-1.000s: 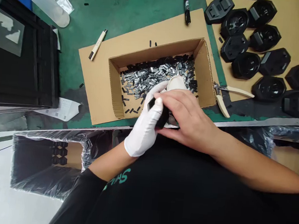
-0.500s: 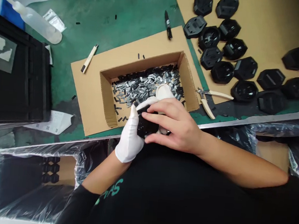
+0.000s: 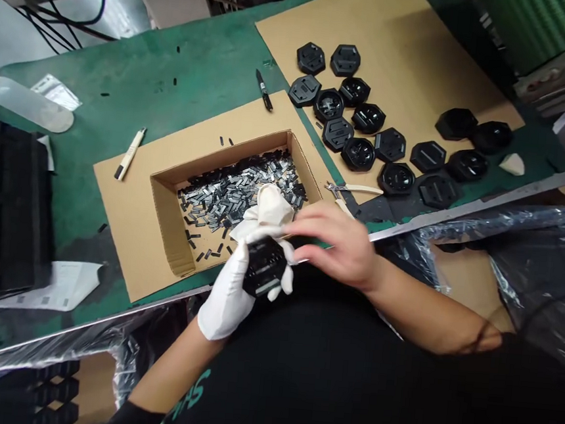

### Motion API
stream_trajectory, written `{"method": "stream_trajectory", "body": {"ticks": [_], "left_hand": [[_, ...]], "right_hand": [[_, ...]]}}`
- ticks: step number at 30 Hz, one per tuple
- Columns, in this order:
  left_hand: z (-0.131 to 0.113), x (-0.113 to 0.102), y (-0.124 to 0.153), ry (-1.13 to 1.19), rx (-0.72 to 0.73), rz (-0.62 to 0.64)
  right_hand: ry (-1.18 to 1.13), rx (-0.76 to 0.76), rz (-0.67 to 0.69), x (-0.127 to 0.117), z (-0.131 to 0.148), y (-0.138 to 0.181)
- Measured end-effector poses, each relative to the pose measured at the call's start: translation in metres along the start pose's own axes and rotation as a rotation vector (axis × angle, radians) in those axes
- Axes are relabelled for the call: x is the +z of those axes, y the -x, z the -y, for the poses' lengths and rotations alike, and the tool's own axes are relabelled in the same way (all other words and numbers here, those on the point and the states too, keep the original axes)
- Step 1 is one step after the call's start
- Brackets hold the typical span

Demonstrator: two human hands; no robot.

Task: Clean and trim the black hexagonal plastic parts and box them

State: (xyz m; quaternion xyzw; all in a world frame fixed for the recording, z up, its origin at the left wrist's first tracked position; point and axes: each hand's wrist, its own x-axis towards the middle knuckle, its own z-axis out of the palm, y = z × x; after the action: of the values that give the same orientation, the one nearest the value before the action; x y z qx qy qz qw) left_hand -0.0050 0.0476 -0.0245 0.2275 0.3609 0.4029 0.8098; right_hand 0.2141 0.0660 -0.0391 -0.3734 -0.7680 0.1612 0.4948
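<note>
My left hand (image 3: 229,290), in a white glove, grips a black hexagonal plastic housing (image 3: 263,270) over the front wall of an open cardboard box. Crumpled white fabric (image 3: 273,210), resembling a loose glove, bunches just beyond the housing; whether the left hand also holds it I cannot tell. Bare and slightly blurred, my right hand (image 3: 342,243) has its finger and thumb bent at the near right edge of this fabric, apparently pinching it. Inside the cardboard box (image 3: 167,228) lie many small black and silver strips (image 3: 229,191).
Several black hexagonal housings (image 3: 339,134) lie on a cardboard sheet (image 3: 390,56) at the right. Cream-handled nippers (image 3: 363,189), a black marker (image 3: 263,90), a utility knife (image 3: 130,154) and a squeeze bottle (image 3: 29,103) lie around the box. A dark crate (image 3: 6,207) stands left.
The view has swung right, shifting the table leftward in the picture. My right hand has drawn off the housing, uncovering it, and its fingers are now at the white fabric.
</note>
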Motion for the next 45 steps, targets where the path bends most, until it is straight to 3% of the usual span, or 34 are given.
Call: {"method": "stream_trajectory", "body": {"ticks": [3,6,9,14,17,19,22,25,29,31,37,45], "left_hand": [[-0.011,0.009,-0.002,-0.039,0.161,-0.080],[-0.023,0.006,-0.004,-0.006,0.204,-0.157],[-0.031,0.004,-0.005,0.060,0.209,-0.259],[-0.034,0.005,-0.005,0.143,0.141,-0.347],[-0.034,0.005,-0.001,0.154,0.130,-0.345],[-0.034,0.004,0.001,0.182,0.156,-0.338],[-0.031,0.003,0.000,0.250,0.201,-0.316],[-0.025,0.004,-0.005,0.273,0.239,-0.324],[-0.020,0.010,-0.004,0.240,0.301,-0.339],[-0.020,0.013,0.000,0.250,0.324,-0.324],[-0.021,0.015,0.009,0.290,0.322,-0.253],[-0.016,0.010,0.007,0.314,0.354,-0.271]], "right_hand": [[0.326,0.314,-0.135,-0.028,-0.019,0.032],[0.620,0.569,0.126,-0.047,-0.040,0.065],[0.704,0.613,0.310,-0.050,-0.055,0.085],[0.710,0.510,0.265,-0.053,-0.061,0.083],[0.790,0.607,0.328,-0.064,-0.046,0.062],[0.652,0.704,0.254,-0.070,-0.026,0.046],[0.182,0.779,0.143,-0.064,0.010,0.023],[-0.060,0.681,0.230,-0.037,0.038,0.001],[0.122,0.289,0.357,0.008,0.049,-0.022],[0.199,0.204,0.375,0.024,0.049,-0.027],[0.205,0.167,0.380,0.040,0.052,-0.028],[0.260,0.134,0.398,0.043,0.055,-0.028]]}}
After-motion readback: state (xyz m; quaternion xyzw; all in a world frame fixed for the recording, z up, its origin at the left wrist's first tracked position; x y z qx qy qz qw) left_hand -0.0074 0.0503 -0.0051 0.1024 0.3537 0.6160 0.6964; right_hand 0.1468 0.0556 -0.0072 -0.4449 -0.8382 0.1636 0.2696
